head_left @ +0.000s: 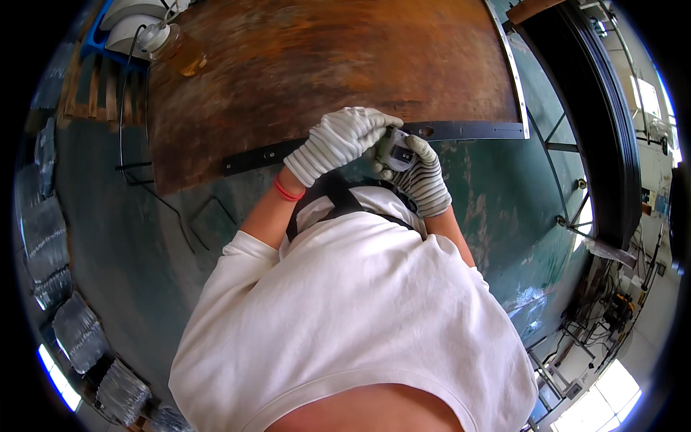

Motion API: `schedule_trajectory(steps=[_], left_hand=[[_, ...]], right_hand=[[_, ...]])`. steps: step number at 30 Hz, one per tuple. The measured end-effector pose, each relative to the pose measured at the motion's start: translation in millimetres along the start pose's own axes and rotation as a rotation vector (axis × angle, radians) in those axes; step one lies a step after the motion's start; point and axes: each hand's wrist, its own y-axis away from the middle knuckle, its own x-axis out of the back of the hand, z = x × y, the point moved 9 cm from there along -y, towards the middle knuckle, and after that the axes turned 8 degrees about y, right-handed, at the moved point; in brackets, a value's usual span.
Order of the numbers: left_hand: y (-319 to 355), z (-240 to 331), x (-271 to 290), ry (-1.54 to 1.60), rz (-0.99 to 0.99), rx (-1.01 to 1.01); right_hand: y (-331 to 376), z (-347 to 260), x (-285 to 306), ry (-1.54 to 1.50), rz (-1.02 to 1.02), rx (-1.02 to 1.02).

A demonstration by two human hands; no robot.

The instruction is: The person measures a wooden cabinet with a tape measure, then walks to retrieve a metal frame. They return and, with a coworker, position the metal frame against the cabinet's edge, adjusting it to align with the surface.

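Note:
Just over the near edge of the brown worktable, my two hands meet in striped white work gloves. My right hand is closed around a small, rounded grey-green tape measure with a dark label on its side. From the left, my left hand reaches across to the top of the tape measure. Its fingers are pressed together in a pinch there; what lies between the fingertips is too small to make out. A red bracelet circles my left wrist.
A dark metal strip with holes runs along the table's near edge, and a pale metal strip along its right. A jar of amber liquid stands at the far left corner. Long black profiles rise at the right; plastic-wrapped bundles line the left.

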Motion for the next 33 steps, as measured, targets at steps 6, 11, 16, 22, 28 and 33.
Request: schedule_trajectory(steps=[6,11,16,22,28,33], left_hand=[[-2,36,12,-0.538,-0.04,-0.313],[5,33,11,-0.47,0.032,-0.411],[4,19,15,-0.336,0.049,-0.36],[1,22,22,-0.322,0.059,-0.387],[-3,23,26,-0.283,0.096,-0.339],[-11,2,21,-0.006,-0.029,-0.067]], right_hand=[[9,-11,-2,0.256,0.248,0.001],[5,-9,0,0.341,0.19,0.019],[2,-12,-6,0.384,0.309,0.114],[1,-14,-12,0.377,0.265,0.102],[1,-22,0,0.363,0.329,0.117],[-1,-47,9,1.122,0.572,0.301]])
